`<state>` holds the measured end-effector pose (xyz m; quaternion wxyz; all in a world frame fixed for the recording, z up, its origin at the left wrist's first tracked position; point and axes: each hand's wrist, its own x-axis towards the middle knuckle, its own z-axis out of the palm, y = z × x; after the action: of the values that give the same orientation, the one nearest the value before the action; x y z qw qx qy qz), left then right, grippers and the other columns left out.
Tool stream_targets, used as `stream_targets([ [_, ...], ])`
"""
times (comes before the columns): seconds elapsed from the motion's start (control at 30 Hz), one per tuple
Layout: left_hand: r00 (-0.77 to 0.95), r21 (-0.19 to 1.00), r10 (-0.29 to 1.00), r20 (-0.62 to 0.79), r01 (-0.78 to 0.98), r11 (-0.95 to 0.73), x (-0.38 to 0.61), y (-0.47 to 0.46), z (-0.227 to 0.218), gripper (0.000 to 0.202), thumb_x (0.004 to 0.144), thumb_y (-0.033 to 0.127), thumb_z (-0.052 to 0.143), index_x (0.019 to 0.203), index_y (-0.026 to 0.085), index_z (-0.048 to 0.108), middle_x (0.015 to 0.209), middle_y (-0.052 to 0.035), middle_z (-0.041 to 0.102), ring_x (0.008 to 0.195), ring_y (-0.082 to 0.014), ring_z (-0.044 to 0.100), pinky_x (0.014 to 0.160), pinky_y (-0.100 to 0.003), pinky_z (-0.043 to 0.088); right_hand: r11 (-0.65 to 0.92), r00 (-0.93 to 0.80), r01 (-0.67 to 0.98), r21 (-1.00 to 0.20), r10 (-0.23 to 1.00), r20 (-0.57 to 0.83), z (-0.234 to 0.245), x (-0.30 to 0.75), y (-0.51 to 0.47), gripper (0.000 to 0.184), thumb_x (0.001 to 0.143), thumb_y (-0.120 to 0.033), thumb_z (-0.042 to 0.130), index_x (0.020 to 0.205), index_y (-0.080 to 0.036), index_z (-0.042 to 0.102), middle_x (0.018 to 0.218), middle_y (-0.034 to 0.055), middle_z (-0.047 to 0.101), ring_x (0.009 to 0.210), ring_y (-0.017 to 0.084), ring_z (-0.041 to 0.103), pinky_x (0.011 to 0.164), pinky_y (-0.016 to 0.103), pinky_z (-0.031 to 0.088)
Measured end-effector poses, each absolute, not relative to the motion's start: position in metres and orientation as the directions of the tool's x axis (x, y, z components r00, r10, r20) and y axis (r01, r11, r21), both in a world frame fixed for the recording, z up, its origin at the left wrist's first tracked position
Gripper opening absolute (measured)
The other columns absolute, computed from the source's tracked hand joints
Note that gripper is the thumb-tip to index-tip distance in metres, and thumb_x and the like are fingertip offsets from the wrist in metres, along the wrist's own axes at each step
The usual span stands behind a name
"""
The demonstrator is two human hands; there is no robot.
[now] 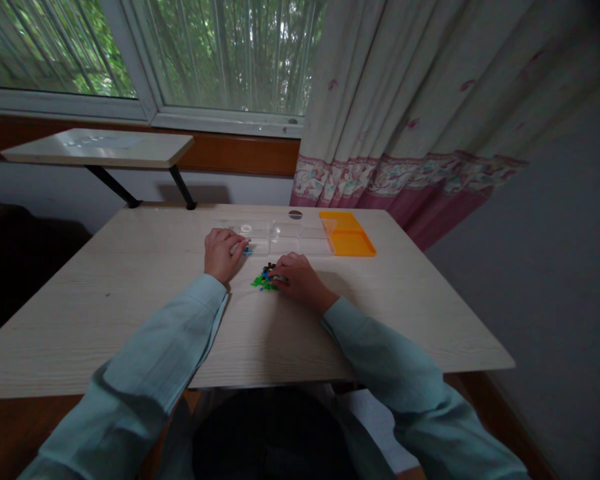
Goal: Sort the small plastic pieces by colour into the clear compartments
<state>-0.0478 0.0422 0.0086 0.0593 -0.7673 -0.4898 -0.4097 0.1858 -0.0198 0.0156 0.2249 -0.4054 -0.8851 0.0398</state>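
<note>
A small heap of tiny green, blue and dark pieces (263, 279) lies on the pale wooden table (130, 313). My right hand (299, 279) rests beside the heap with its fingertips pinched among the pieces. My left hand (223, 253) is curled just left of a clear plastic compartment box (280, 237), its fingers closed on small blue pieces (248, 251). Both arms wear light blue-green sleeves.
An orange lid or tray (347, 235) lies to the right of the clear box. A small dark round spot (295, 214) marks the table's far edge. A white shelf (100, 148) juts out under the window at the left; a curtain (405, 120) hangs at the right.
</note>
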Motion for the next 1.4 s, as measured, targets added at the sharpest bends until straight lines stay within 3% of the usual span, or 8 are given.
stream_targets([
  [0.33, 0.183, 0.314, 0.702, 0.688, 0.797, -0.516, -0.047, 0.042, 0.007, 0.027, 0.09, 0.04, 0.053, 0.087, 0.022, 0.073, 0.087, -0.0069, 0.064, 0.094, -0.0251, 0.05, 0.086, -0.043, 0.037, 0.624, -0.582, 0.778, -0.076, 0.761, 0.288, 0.026, 0.181, -0.026, 0.017, 0.088, -0.032, 0.06, 0.096, -0.022, 0.071, 0.095, 0.0065, 0.063, 0.093, 0.021, 0.046, 0.076, 0.034, 0.026],
  [0.67, 0.188, 0.317, 0.711, 0.678, 0.798, -0.513, -0.047, 0.043, 0.007, 0.027, 0.09, 0.041, 0.053, 0.086, 0.022, 0.073, 0.086, -0.0066, 0.064, 0.093, -0.0247, 0.05, 0.086, -0.044, 0.038, 0.613, -0.572, 0.784, -0.095, 0.774, 0.271, 0.028, 0.176, -0.028, 0.017, 0.09, -0.029, 0.058, 0.1, -0.022, 0.071, 0.097, 0.0063, 0.062, 0.096, 0.021, 0.046, 0.078, 0.035, 0.026],
  [0.9, 0.198, 0.305, 0.706, 0.681, 0.799, -0.518, -0.048, 0.042, 0.007, 0.027, 0.09, 0.041, 0.053, 0.085, 0.023, 0.072, 0.086, -0.0065, 0.064, 0.092, -0.0245, 0.05, 0.085, -0.043, 0.038, 0.608, -0.559, 0.791, -0.068, 0.764, 0.322, 0.023, 0.176, -0.026, 0.02, 0.092, -0.027, 0.053, 0.086, -0.02, 0.071, 0.091, 0.0073, 0.063, 0.09, 0.021, 0.047, 0.075, 0.036, 0.027],
  [1.13, 0.203, 0.306, 0.714, 0.67, 0.801, -0.514, -0.046, 0.04, 0.009, 0.028, 0.091, 0.041, 0.052, 0.086, 0.022, 0.072, 0.087, -0.0071, 0.064, 0.093, -0.0248, 0.051, 0.085, -0.043, 0.037, 0.596, -0.541, 0.797, -0.098, 0.777, 0.322, 0.025, 0.174, -0.028, 0.016, 0.088, -0.032, 0.06, 0.093, -0.022, 0.071, 0.093, 0.0077, 0.063, 0.092, 0.022, 0.046, 0.077, 0.036, 0.028],
  [1.4, 0.191, 0.308, 0.706, 0.682, 0.801, -0.514, -0.045, 0.04, 0.008, 0.028, 0.091, 0.041, 0.052, 0.086, 0.022, 0.072, 0.087, -0.0069, 0.065, 0.093, -0.025, 0.051, 0.085, -0.043, 0.037, 0.585, -0.522, 0.804, -0.108, 0.781, 0.343, 0.021, 0.173, -0.025, 0.02, 0.092, -0.029, 0.054, 0.086, -0.02, 0.071, 0.089, 0.0068, 0.063, 0.088, 0.021, 0.047, 0.076, 0.035, 0.028],
])
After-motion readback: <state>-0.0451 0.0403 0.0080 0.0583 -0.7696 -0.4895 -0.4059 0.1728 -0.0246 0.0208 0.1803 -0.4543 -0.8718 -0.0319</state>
